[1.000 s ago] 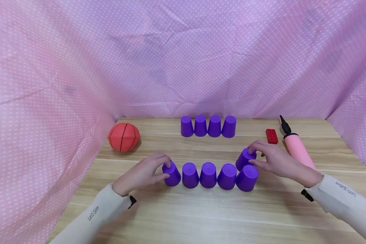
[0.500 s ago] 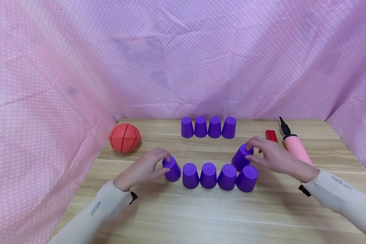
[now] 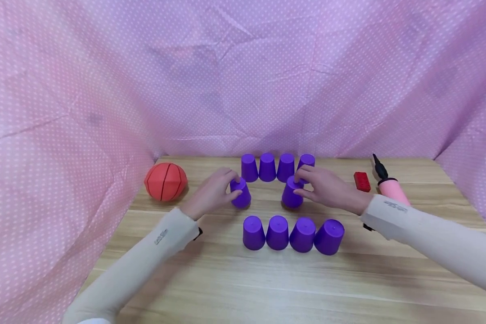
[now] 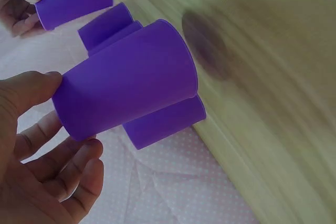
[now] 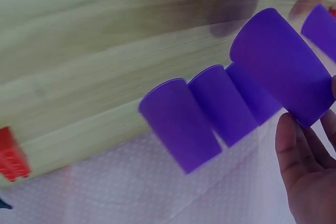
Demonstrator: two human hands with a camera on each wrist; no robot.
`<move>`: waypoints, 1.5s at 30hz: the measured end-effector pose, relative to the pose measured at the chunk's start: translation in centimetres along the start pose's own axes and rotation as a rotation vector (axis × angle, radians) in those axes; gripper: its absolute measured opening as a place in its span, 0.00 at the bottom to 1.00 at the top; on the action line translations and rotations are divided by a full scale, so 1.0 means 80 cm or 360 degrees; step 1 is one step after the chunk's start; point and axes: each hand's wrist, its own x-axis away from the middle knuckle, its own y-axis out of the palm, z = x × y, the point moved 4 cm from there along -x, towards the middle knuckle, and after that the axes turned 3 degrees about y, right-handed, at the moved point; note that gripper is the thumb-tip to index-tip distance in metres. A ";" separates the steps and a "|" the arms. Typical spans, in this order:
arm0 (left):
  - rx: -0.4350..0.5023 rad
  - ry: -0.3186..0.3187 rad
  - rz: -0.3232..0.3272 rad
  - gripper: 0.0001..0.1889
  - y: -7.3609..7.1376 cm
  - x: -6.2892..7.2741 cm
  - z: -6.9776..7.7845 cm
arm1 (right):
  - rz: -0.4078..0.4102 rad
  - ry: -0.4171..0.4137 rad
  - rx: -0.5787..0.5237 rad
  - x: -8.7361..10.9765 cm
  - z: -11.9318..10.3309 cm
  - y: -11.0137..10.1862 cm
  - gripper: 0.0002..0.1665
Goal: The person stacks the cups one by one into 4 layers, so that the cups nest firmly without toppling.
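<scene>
My left hand (image 3: 210,192) pinches an upside-down purple cup (image 3: 240,196) near its closed end, thumb on one side and fingers on the other. In the left wrist view that cup (image 4: 126,80) hangs above the table, its shadow apart from the rim. To the right, my right hand (image 3: 328,186) grips a second inverted purple cup (image 3: 292,196) the same way; the right wrist view shows this cup (image 5: 281,64) also raised, over its shadow. Just behind both stands a back row of several inverted purple cups (image 3: 267,167), the rightmost partly covered by my right hand.
A front row of several inverted purple cups (image 3: 277,233) stands nearer me. A red ball (image 3: 165,182) with black lines sits at the left. At the right lie a red toy brick (image 3: 362,181) and a pink hand pump (image 3: 393,191). Pink dotted cloth (image 3: 243,90) hangs behind the wooden table (image 3: 267,288).
Both hands have carried their cups away from the front row toward the back row. The right cup has also moved well to the left, the left cup slightly to the right.
</scene>
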 end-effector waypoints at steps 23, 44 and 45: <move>-0.0048 -0.0123 -0.0155 0.13 0.037 -0.067 -0.024 | -0.0207 0.0128 -0.0054 -0.095 0.006 0.063 0.11; -0.0037 -0.0110 -0.0044 0.12 0.023 -0.057 -0.021 | -0.0094 0.0115 0.0006 -0.081 0.006 0.037 0.15; -0.0044 -0.0089 -0.0016 0.12 0.020 -0.054 -0.020 | -0.0066 0.0094 0.0007 -0.077 0.007 0.033 0.15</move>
